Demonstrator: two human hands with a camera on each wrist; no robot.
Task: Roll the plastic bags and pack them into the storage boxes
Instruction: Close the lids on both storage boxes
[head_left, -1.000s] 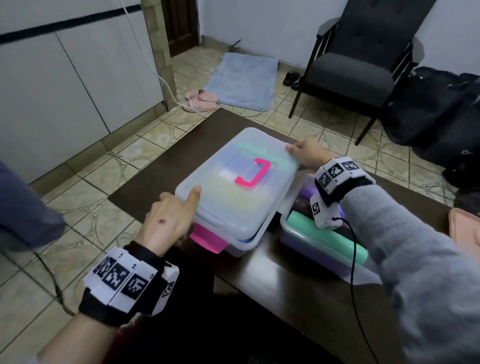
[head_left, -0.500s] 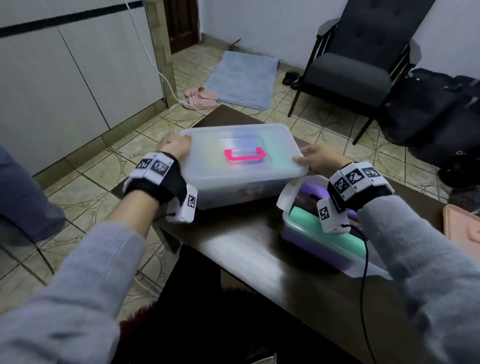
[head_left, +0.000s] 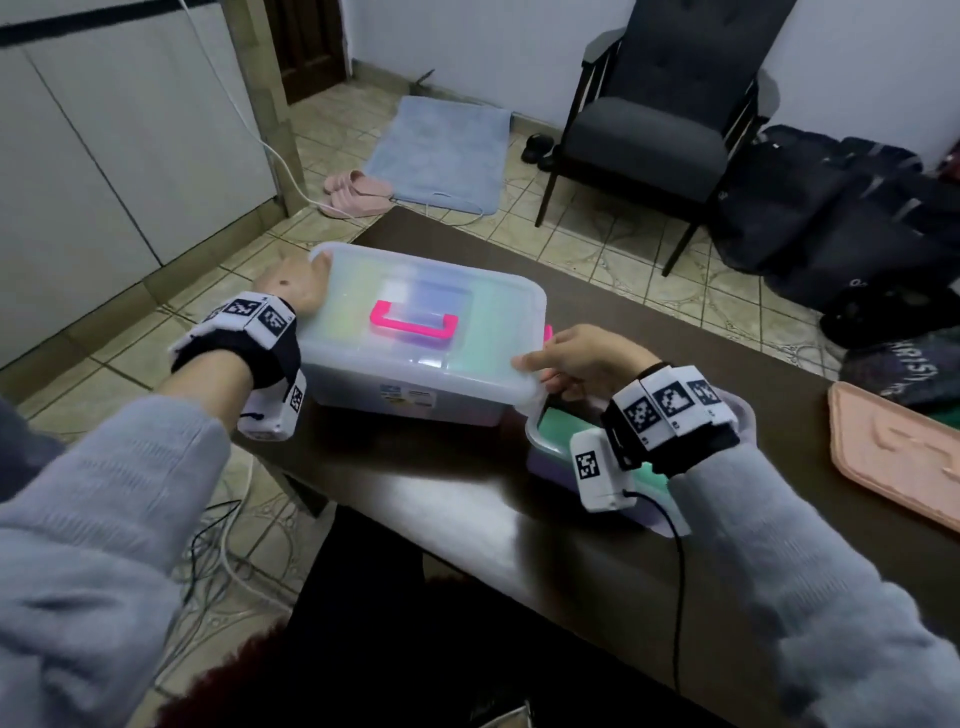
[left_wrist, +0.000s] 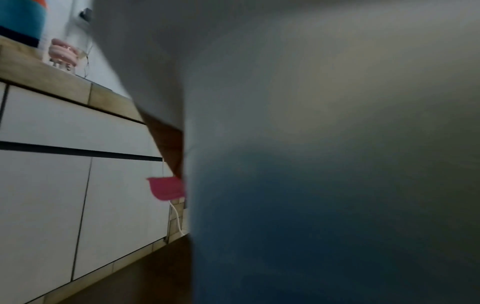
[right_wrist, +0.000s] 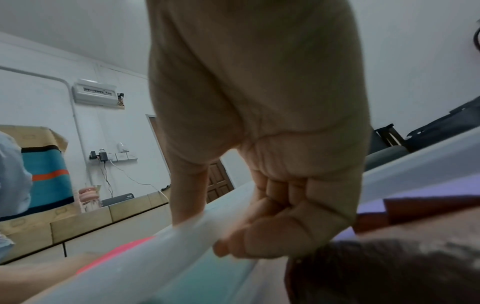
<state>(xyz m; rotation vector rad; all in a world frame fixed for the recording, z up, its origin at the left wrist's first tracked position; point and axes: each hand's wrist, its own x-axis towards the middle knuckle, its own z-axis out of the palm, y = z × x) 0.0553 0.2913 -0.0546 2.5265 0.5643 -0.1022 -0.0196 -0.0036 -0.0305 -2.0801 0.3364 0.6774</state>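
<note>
Both arms reach forward in grey sleeves, a tagged band on each wrist. The left hand rests at the far left corner of the box lid — its fingers seemingly curled over the rim, though hidden. The right hand pinches the lid's near right edge — thumb on top, fingers curled beneath.

Dim, cool indoor light falls from above, leaving a soft sheen on the dark bench. The head view bends at its edges. The left wrist view is mostly dark blur; the right wrist view smears near the box lid.
</note>
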